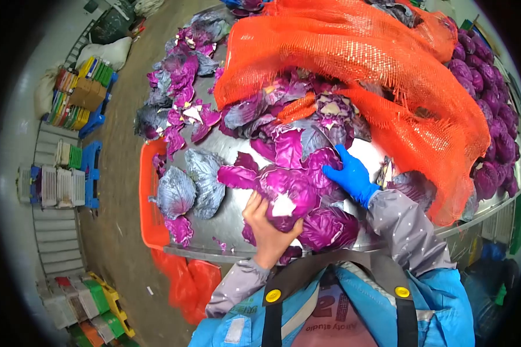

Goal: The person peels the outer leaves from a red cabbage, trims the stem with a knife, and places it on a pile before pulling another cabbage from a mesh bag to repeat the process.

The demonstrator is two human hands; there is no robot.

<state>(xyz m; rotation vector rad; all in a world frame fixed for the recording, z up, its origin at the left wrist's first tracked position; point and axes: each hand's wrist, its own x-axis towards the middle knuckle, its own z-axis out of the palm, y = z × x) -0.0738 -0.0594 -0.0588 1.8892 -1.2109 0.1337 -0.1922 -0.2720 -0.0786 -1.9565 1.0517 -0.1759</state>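
Note:
My bare left hand (269, 231) is closed around the lower left side of a red cabbage (285, 188), whose pale cut stem faces up. At the cabbage's right is my right hand (353, 176) in a blue glove, its fingers bent around a knife; only a thin stretch of the blade (325, 136) shows and the handle is hidden. Another red cabbage (329, 228) lies just below, against the table's near side. Loose purple leaves (288, 147) spread above the held cabbage. Two bluish outer leaves (204, 182) rest to the left on the metal table (226, 222).
Orange mesh sacking (353, 55) covers much of the table's far and right side. Red cabbages (492, 110) are piled at far right. An orange crate (150, 202) stands at the left edge, with leaf scraps (182, 84) behind it. Stacked crates (63, 185) line the left wall.

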